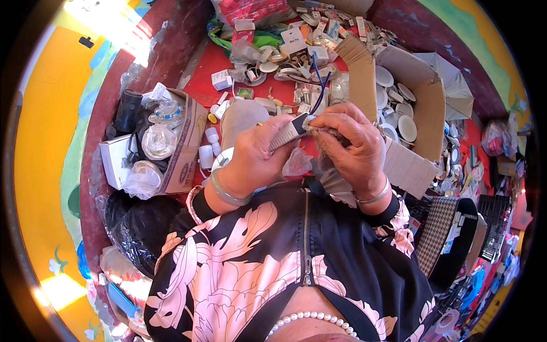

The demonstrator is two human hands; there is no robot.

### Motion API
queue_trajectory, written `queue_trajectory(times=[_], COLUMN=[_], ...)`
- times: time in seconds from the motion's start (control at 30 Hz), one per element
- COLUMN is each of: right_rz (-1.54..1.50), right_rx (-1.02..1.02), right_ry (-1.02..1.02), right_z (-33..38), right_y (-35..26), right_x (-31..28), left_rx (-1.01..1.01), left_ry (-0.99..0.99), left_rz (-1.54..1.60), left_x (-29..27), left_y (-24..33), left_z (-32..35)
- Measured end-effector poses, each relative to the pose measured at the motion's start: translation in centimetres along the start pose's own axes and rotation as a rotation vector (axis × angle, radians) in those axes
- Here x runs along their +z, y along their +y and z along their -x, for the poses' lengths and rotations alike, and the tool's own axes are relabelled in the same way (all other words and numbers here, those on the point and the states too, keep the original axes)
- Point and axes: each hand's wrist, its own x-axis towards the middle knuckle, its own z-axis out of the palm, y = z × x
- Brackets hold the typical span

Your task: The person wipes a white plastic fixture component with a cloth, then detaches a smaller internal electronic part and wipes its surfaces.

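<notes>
The left hand (250, 157) is clamping a grey ribbed handle (288, 132), hiding its lower end. The right hand (350, 145) is pinching a greyish cloth (327, 157), mostly covered, against the handle's tip above the red table (199, 80).

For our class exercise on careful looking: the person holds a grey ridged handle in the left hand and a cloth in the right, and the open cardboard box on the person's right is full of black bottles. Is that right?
One detail is wrong. The head view shows the cardboard box holding white round discs, not black bottles. The left hand does hold the grey ridged handle, and the right hand the cloth.
</notes>
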Motion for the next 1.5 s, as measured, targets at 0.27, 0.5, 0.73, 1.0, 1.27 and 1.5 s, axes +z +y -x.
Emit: queue_trajectory(times=[0.27, 0.5, 0.73, 1.0, 1.27, 1.5], right_rz=[0.068, -0.038, 0.185, 0.295, 0.304, -0.634], right_rx=[0.193, 0.201, -0.170, -0.249, -0.223, 0.753], right_ry=[0.093, 0.044, 0.130, 0.056, 0.079, 0.033], right_z=[0.2, 0.2, 0.2, 0.5, 0.3, -0.2], right_y=[1.2, 0.4, -0.1, 0.2, 0.4, 0.8], right_x=[0.4, -0.7, 0.4, 0.5, 0.6, 1.3], left_rx=[0.058, -0.056, 0.004, 0.070, 0.286, 0.348], left_ry=[0.024, 0.123, 0.128, 0.136, 0.137, 0.153], left_rz=[-0.033, 0.123, 0.038, -0.099, -0.332, -0.519], left_x=[0.0, 0.4, 0.5, 0.6, 0.5, 0.0], left_y=[0.5, 0.4, 0.7, 0.2, -1.1, -1.0], left_z=[0.5, 0.4, -0.1, 0.1, 0.2, -0.2])
